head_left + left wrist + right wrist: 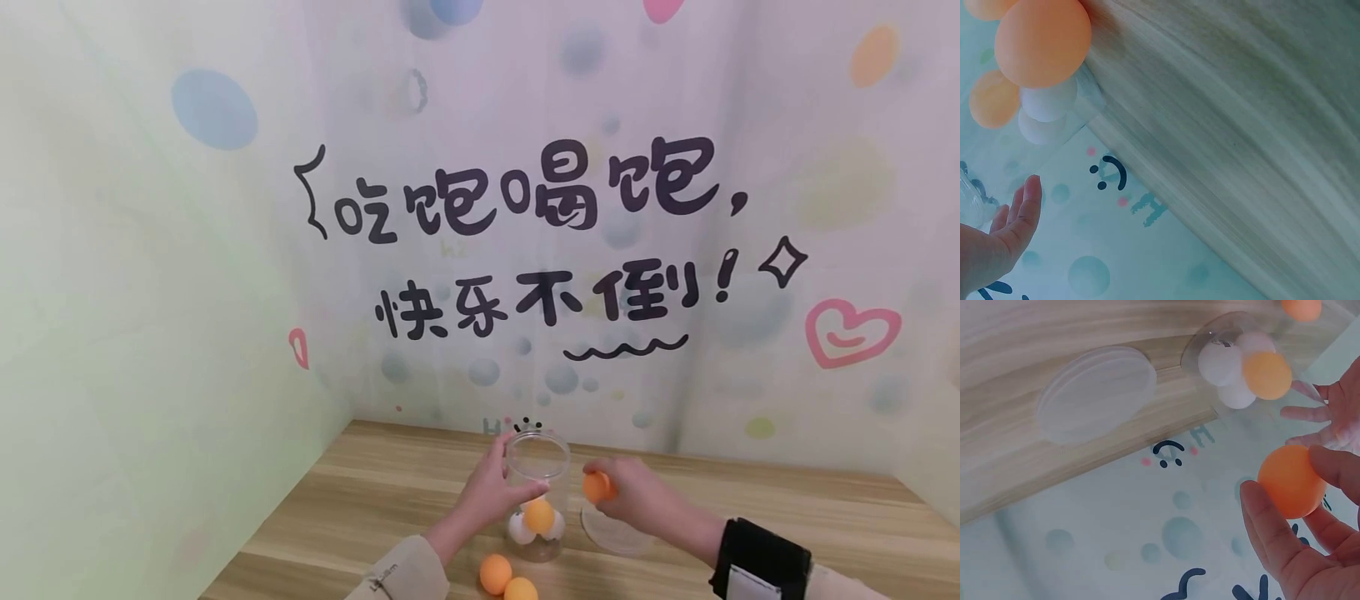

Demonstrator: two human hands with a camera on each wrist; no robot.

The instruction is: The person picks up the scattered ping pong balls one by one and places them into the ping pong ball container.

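Note:
My left hand (493,490) grips a clear plastic jar (557,483) near its top, thumb in front and fingers round the far side. The jar stands upright and uncovered on the table. Inside, at the bottom, an orange ping-pong ball (538,517) lies against several white ping-pong balls (1219,362). To the right of the jar, my right hand (641,498) pinches another orange ping-pong ball (1292,482) between thumb and fingertips. That ball is held in the air, near the height of the jar's upper part.
A clear round lid (1100,397) lies flat on the wood-grain table (405,475), beneath my right hand. Two loose orange balls (496,574) rest in front of the jar. A printed cloth backdrop (525,100) rises behind the table, with another sheet at the left.

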